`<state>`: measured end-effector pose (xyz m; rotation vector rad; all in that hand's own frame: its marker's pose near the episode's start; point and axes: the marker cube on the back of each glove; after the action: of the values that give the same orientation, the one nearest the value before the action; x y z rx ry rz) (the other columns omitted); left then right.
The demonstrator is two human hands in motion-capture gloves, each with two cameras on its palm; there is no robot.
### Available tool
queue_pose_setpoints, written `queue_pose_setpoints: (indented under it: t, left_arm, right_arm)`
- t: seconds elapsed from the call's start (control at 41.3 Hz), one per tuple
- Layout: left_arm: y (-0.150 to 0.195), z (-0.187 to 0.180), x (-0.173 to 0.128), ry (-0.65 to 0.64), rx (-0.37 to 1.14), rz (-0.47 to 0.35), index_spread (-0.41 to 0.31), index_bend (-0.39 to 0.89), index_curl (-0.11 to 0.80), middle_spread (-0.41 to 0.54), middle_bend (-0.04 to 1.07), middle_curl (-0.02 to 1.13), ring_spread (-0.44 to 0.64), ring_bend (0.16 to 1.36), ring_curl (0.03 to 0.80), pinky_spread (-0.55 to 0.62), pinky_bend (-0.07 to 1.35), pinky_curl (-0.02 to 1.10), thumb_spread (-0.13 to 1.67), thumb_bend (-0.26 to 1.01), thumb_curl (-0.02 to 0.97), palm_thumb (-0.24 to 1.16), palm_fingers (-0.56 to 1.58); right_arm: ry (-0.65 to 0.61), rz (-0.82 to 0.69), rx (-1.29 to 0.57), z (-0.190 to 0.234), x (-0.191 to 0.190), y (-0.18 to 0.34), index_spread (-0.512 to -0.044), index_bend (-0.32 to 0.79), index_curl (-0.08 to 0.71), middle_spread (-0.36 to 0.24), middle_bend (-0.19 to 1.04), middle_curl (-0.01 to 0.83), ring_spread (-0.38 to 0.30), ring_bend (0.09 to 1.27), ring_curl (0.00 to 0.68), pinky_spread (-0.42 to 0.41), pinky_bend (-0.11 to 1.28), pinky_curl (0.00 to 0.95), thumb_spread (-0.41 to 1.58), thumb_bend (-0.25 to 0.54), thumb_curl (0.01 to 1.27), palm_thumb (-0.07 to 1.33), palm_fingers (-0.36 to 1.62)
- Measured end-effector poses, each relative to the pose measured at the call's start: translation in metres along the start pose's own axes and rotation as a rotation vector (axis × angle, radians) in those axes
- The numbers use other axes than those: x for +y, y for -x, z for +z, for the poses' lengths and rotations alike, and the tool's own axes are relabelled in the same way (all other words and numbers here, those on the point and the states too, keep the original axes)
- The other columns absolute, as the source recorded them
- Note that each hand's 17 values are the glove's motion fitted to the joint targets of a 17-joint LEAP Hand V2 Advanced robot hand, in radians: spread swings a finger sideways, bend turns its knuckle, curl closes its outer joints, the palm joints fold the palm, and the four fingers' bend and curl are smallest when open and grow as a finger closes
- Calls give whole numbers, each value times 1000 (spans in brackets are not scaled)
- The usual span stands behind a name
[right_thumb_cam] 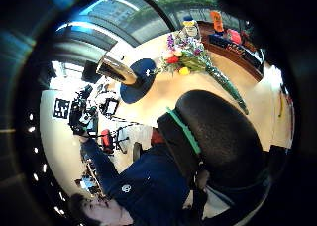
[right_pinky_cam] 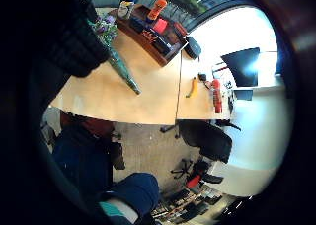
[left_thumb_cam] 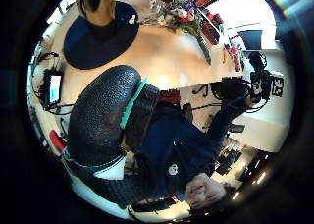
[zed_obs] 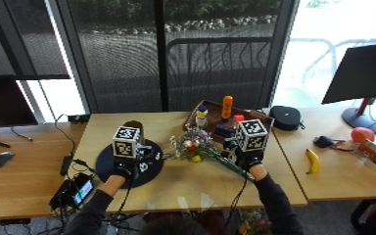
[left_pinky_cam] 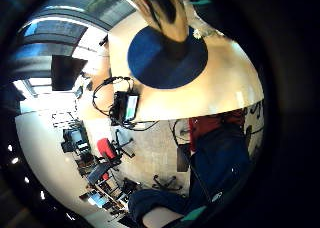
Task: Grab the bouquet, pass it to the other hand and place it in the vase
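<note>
- Bench (zed_obs: 194, 191) of pale wood carries everything; the person sits at its near edge with both forearms reaching onto it.
- Dark blue round mat (zed_obs: 106, 169) lies on the bench's left part, and the vase (zed_obs: 134, 128), brown and upright, stands on it; in the left little finger side palm view the vase (left_pinky_cam: 162, 13) rises from the mat (left_pinky_cam: 150, 63) close to that palm.
- Bouquet (zed_obs: 198, 147) lies flat on the bench between the two hands, blooms toward the mat and its green wrapped stems running toward the right hand; white, red, yellow and purple flowers show. In the right thumb side palm view the bouquet (right_thumb_cam: 198, 60) lies on bare wood with its stems tapering to a point.
- Wooden tray (zed_obs: 211, 122) behind the bouquet holds an orange bottle (zed_obs: 227, 106) and a white bottle with a blue cap (zed_obs: 202, 116).
- Left hand (zed_obs: 124, 170) is over the near part of the mat, beside the vase; its grip cannot be told from these views.
- Right hand (zed_obs: 252, 161) is at the stem end of the bouquet; whether its grip is apart or clamped on the stems cannot be told.
- Banana (zed_obs: 312, 160) lies on the bench well to the right.
- Black pouch (zed_obs: 286, 117) sits behind the banana, near the tray.
</note>
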<state>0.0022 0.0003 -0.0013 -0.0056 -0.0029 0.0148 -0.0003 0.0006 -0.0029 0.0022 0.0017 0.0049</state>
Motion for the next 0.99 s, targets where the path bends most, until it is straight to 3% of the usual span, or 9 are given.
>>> queue_pose_setpoints:
  t: [0.024,0.145,0.291,0.363,0.557,0.751,0.872,0.993]
  left_arm:
    - [-1,0,0,2,0,3,-23,125,34,110,142,23,128,442,82,168,362,74,433,76,30,126,320]
    - [-13,-5,0,11,-7,37,-35,139,81,170,157,79,204,519,158,260,411,151,739,86,68,164,263]
    - [-28,-18,-4,-118,-10,79,-45,151,128,183,192,127,233,558,194,292,437,196,943,79,109,193,280]
    - [-33,-26,-7,-181,9,93,-61,174,157,159,210,153,216,552,196,277,419,203,1015,85,130,224,346]
    - [-52,-30,-10,-167,41,129,-87,199,236,107,193,213,169,523,216,238,373,231,1131,80,173,280,429]
    - [-65,-23,-15,-144,7,159,-101,199,293,77,182,254,143,481,229,216,327,252,1185,56,204,303,471]
    - [-68,-20,-17,-153,12,174,-105,189,316,71,172,268,139,468,239,213,309,266,1202,36,219,311,470]
    - [-72,-11,-20,-157,48,197,-107,181,333,68,168,277,137,460,248,211,299,279,1216,19,231,320,470]
  right_arm:
    - [-1,3,2,-1,0,0,-163,17,-4,-28,306,89,-39,487,106,45,397,87,431,186,44,280,609]
    - [-12,35,48,-9,-3,0,-248,46,48,-48,339,167,-58,563,218,69,458,192,765,201,68,314,555]
    - [-2,56,107,-19,-4,2,-298,61,63,-95,345,220,-77,601,266,92,505,245,1020,185,83,302,541]
    - [-22,52,100,-23,-1,2,-311,64,69,-81,355,244,-81,609,280,98,510,260,1103,180,92,303,533]
    - [-80,88,105,-26,0,-1,-326,45,73,-90,363,289,-80,628,303,112,578,298,1232,153,111,295,576]
    - [-39,218,62,-28,-23,-20,-340,42,71,-90,358,321,-76,648,326,110,656,337,1214,86,135,262,617]
    - [-15,342,-13,-11,-37,-31,-294,21,62,-55,320,329,-64,678,345,109,698,358,1172,74,172,310,576]
    - [49,411,-71,44,-63,-44,-246,25,54,-18,302,340,-49,703,356,114,730,368,1131,78,213,396,551]
